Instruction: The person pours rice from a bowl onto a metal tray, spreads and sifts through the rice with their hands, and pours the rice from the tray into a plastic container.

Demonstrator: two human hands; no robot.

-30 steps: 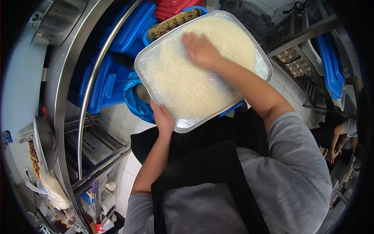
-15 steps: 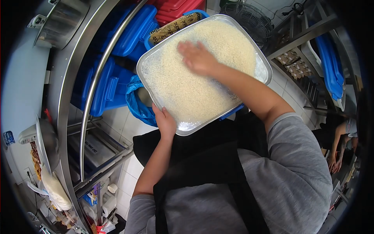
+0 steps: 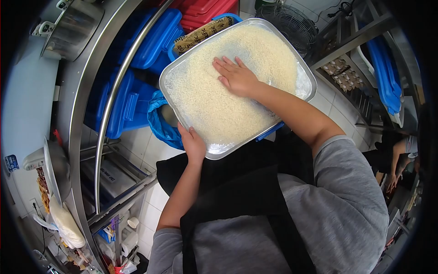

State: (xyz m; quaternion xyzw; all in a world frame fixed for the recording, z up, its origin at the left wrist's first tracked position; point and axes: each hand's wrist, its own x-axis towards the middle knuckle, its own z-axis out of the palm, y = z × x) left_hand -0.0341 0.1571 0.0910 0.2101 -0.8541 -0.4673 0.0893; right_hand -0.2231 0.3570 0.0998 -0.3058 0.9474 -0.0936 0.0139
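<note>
A rectangular metal tray (image 3: 214, 153) sits in front of me, its bottom covered with a layer of pale grains that look like rice (image 3: 200, 96). My left hand (image 3: 192, 145) grips the tray's near left corner, thumb over the rim and the other fingers hidden underneath. Flat on the grains lies my right hand (image 3: 236, 78), fingers spread and nothing held. Around that hand the layer is thin and the tray's metal shows through. Under the tray's near right edge, part of a blue clip (image 3: 271, 131) shows.
A blue bag (image 3: 160, 125) stands open left of the tray. Blue lidded bins (image 3: 157, 41), a red bin (image 3: 207, 13) and a black fan (image 3: 292, 27) are beyond. A metal rack (image 3: 112, 105) runs along the left. Egg trays (image 3: 343, 75) fill a right shelf; another person's hands (image 3: 393, 181) show farther right.
My right hand has shifted slightly right and down across the grains, and its fingers are no longer blurred. The left hand keeps its grip on the tray corner.
</note>
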